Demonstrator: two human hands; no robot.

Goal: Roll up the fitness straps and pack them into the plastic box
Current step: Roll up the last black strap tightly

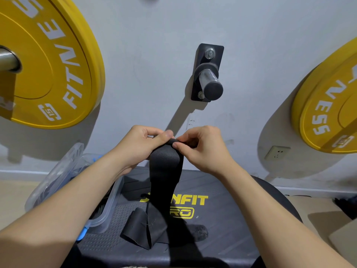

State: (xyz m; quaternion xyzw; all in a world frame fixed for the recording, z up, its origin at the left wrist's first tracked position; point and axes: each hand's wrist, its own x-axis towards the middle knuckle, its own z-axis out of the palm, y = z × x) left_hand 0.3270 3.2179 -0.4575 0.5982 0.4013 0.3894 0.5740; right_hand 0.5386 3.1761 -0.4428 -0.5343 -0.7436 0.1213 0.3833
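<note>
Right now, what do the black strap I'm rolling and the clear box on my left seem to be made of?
Black woven strap: matte fabric, likely nylon or elastic webbing; a fine weave shows and it hangs limp. Clear rectangular box: glossy translucent plastic, seemingly rigid; dark contents show through its wall.

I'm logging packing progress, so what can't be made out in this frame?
Head view:
Contents of the clear plastic box: covered by the left forearm.
How far the black woven strap is rolled: left hand and right hand grip its top.
Yellow bench lettering: partly behind the strap.
</note>
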